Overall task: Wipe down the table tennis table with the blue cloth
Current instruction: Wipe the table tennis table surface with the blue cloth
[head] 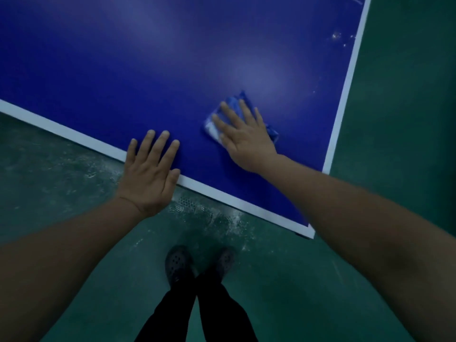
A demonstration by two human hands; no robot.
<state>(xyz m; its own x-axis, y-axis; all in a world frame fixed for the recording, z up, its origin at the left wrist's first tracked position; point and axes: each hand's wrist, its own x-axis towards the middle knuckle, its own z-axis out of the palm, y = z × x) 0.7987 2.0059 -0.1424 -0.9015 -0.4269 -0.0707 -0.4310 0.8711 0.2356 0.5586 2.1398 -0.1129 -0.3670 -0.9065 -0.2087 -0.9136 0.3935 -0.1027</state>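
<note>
The right hand point(243, 139) lies flat on the blue cloth point(235, 119), fingers straight and slightly spread, pressing it against the table point(123, 70). The hand grasps nothing; the palm and fingers simply bear down on the cloth. The cloth is bunched into a small pad, and its edges show past the fingertips on the far side, at the left of the hand and at the right by the wrist. A pale patch shows on its left part.

The left hand point(150, 174) is also released and flat, fingers straight and a little apart. Its fingers rest on the blue tabletop while the palm sits over the white edge line point(74, 138) at the near side. It lies to the left of the cloth, close but apart from it.

The cloth sits on the near right part of the table, not far from the near right corner point(311, 234). A few small pale specks point(336, 35) mark the surface by the far right edge.

Beyond the table is a green floor point(394, 119) with pale scuffs near the table's edge. Below, the person's dark trousers point(197, 309) and perforated dark shoes point(179, 265) stand on the floor.
</note>
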